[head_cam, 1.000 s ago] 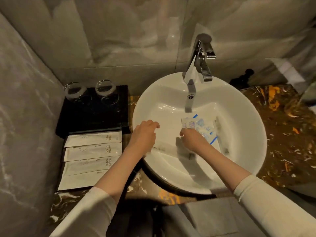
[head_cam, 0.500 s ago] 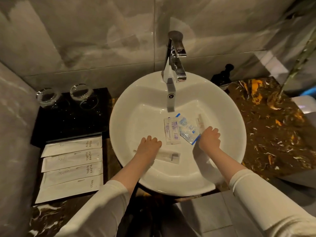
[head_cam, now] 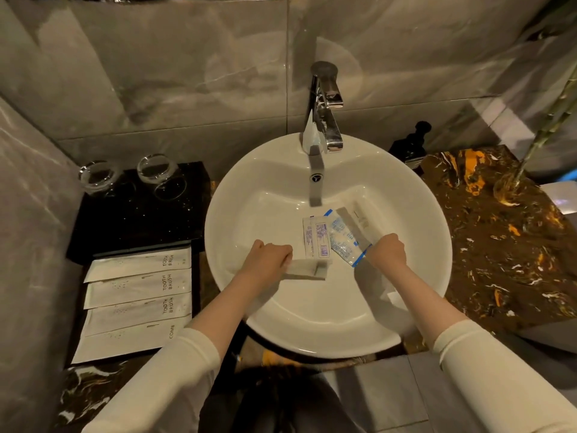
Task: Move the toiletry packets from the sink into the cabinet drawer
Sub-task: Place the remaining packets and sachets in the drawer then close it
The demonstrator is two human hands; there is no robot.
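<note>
Fingers [head_cam: 285, 256] pinching flat paper packet [head_cam: 307, 269], glossy round sink [head_cam: 249, 195]

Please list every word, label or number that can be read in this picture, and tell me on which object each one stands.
"TOOTH BRUSH": top paper sleeve on the black tray.
"TOOTH BRUSH": second sleeve.
"TOOTH BRUSH": third sleeve.
"COMB": bottom sleeve.
Purple print on the white packet in the sink: too small to read.
Blue print on the clear packet: blurred.
Strip in the left hand: no legible text.
</note>
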